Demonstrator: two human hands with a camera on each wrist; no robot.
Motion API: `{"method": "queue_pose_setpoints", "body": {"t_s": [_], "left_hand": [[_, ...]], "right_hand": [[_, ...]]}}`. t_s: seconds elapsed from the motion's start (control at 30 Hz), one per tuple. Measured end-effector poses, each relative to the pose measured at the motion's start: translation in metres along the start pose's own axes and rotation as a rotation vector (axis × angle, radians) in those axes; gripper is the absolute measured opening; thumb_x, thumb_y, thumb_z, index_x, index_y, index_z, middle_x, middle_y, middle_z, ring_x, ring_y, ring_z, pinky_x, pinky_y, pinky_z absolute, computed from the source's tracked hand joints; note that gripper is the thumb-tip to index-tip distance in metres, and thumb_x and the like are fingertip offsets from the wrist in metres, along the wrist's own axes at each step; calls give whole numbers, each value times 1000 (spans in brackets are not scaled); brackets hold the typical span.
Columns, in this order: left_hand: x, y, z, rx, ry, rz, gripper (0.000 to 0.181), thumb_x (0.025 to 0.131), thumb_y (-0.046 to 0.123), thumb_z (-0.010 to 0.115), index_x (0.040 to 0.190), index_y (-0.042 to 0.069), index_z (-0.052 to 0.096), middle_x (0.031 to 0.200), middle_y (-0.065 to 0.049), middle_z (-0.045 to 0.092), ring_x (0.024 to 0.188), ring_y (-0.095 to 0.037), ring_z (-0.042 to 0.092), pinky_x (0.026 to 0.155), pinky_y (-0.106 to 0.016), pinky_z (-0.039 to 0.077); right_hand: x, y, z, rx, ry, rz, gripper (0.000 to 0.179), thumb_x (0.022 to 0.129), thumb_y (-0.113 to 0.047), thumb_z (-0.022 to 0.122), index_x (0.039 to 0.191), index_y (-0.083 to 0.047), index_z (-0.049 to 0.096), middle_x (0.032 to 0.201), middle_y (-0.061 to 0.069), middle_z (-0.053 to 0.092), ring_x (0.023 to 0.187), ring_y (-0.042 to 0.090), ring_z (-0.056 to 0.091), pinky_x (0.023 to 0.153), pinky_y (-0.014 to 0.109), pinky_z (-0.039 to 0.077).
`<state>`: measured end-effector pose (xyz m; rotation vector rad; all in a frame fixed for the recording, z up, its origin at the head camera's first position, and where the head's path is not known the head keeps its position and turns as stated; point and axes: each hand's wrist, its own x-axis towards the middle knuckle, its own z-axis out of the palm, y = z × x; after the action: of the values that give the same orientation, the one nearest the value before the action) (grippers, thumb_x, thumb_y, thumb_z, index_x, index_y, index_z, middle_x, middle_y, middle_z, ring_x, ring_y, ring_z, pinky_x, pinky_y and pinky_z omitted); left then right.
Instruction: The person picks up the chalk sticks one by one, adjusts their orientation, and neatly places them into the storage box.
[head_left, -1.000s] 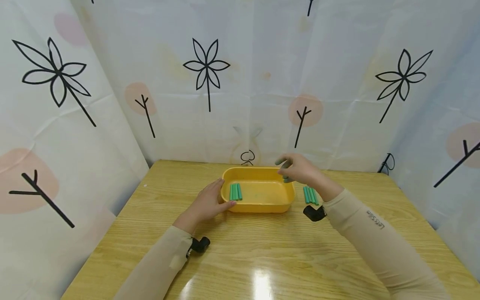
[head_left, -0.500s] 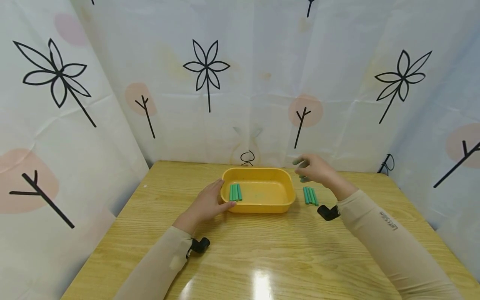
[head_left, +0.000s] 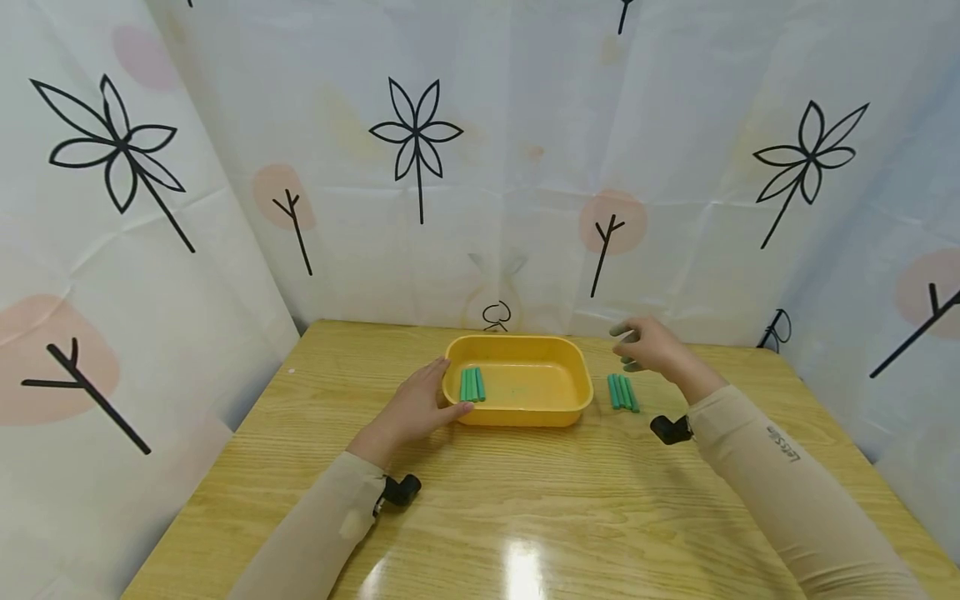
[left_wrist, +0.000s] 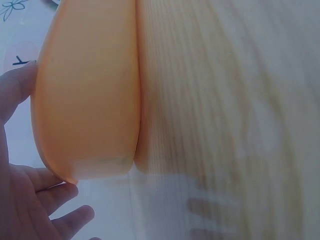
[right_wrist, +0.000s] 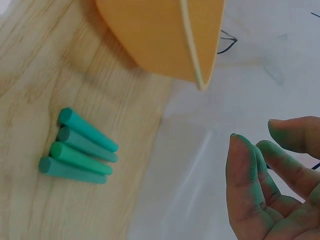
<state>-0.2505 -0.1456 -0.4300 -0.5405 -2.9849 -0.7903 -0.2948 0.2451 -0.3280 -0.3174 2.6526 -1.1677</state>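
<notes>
A yellow plastic tub (head_left: 517, 417) stands on the table, and my left hand (head_left: 411, 406) holds its left end. In the left wrist view the thumb rests on the rim of the tub (left_wrist: 90, 90), with some fingertips at its corner. Several green chalk sticks (head_left: 472, 385) lie side by side inside the tub, at its left. Outside, to the right, lies a second row of green chalk sticks (right_wrist: 80, 155). My right hand (head_left: 654, 348) hovers above and behind that row, fingers loosely bent, holding nothing. Green dust coats its fingertips (right_wrist: 242, 160).
The wooden table (head_left: 480, 508) ends at a pale curtain (head_left: 525, 167) printed with flowers and twigs, which also hangs along both sides. A dark looped cord (head_left: 776, 327) shows at the back right corner. Black wrist cameras sit on both sleeves.
My right hand has moved right, from over the tub's right end to beyond the outside row of chalk sticks. The left hand and the tub stay where they were.
</notes>
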Motion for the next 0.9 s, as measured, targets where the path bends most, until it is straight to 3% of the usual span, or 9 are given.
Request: {"method": "queue_pose_setpoints", "body": {"t_s": [0.17, 0.37, 0.77, 0.9], "left_hand": [[0, 1, 0, -8, 6, -1, 97, 92, 62, 62, 158, 1, 24, 164, -15, 22, 149, -37, 23, 119, -54, 21], [0, 0, 0, -4, 2, -4, 99, 91, 65, 60, 158, 2, 24, 164, -14, 22, 149, -37, 23, 119, -54, 21], [-1, 2, -1, 5, -6, -4, 100, 91, 66, 59, 159, 2, 23, 165, -14, 21, 149, -37, 23, 120, -53, 21], [-1, 3, -1, 2, 2, 2, 100, 91, 67, 59, 158, 1, 24, 164, -15, 22, 149, -38, 23, 119, -54, 22]], "right_hand": [[2, 16, -1, 2, 14, 20, 49, 102, -8, 55, 143, 13, 40, 118, 31, 55, 94, 33, 61, 83, 40, 58], [4, 35, -1, 16, 10, 42, 51, 102, -7, 56, 145, 13, 37, 118, 31, 54, 95, 36, 60, 86, 47, 57], [7, 67, 2, -8, -43, 105, 57, 101, -6, 55, 148, 14, 30, 123, 37, 51, 88, 31, 61, 83, 45, 57], [9, 72, 5, -59, -72, 134, 59, 101, -8, 55, 150, 13, 29, 134, 40, 44, 92, 32, 62, 80, 44, 57]]}}
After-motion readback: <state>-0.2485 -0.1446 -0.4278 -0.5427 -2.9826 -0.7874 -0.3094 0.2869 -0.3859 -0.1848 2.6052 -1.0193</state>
